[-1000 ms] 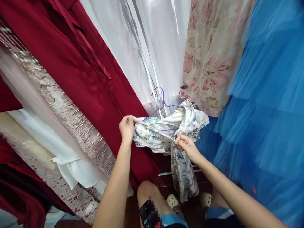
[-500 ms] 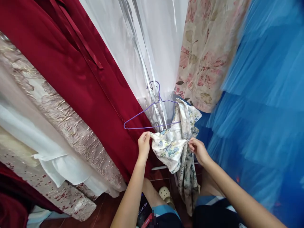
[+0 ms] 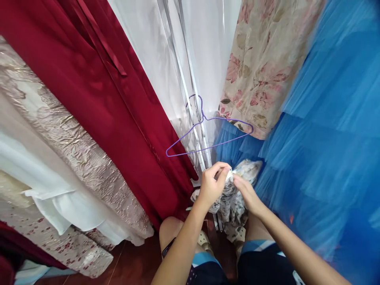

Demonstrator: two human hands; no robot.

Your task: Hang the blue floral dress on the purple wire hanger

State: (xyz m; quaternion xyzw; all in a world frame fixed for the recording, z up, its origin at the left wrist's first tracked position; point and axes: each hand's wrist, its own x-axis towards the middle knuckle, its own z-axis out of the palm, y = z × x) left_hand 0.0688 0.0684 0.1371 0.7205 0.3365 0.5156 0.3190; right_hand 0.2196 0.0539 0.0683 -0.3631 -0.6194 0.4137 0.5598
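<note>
A white floral garment (image 3: 230, 202) with grey and blue print hangs bunched between my hands, its folds falling toward the floor. My left hand (image 3: 215, 180) is closed around an upper edge of it, thumb against fingers. Close by on the right, my right hand (image 3: 245, 190) pinches the same cloth. One crumpled end of the garment spreads out beyond my right fingers. Above both hands, a purple wire hanger (image 3: 202, 150) hangs bare against white metal poles (image 3: 190, 79).
On the left hang a dark red gown (image 3: 118, 118) and a pale textured dress (image 3: 89, 154). A white drape (image 3: 139, 23), a pink-flowered dress (image 3: 255, 71) and a blue tiered tulle dress (image 3: 329, 118) hang behind and right. Below is the reddish tiled floor (image 3: 133, 261).
The floral garment has come off the hanger's right side and dropped lower, more bunched. My left hand has moved right, close to my right hand. The hanger's whole outline now shows.
</note>
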